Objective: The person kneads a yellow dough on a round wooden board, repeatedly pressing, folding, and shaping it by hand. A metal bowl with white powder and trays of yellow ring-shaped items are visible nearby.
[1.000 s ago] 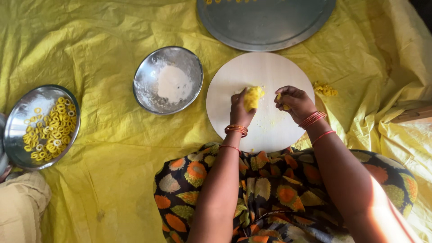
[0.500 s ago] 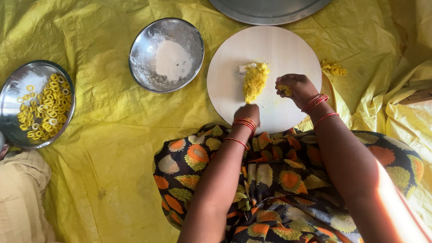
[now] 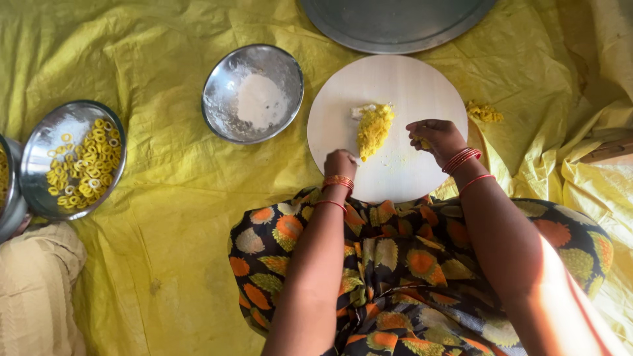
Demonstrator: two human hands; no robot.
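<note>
Dough (image 3: 374,129) lies mid-board (image 3: 395,79), left hand (image 3: 340,163) fisted touching its near end, right hand (image 3: 436,137) beside it pinching a yellow bit (image 3: 424,142).

A lump of yellow dough (image 3: 374,130) lies near the middle of a round white board (image 3: 422,86) set on the floor covering, elongated and rough-surfaced, a pale smear at its upper end. The left hand (image 3: 340,163) rests closed at the dough's lower tip. The right hand (image 3: 436,138), well to the dough's right on the board, pinches a small piece of dough (image 3: 422,141) between curled fingers.
</note>
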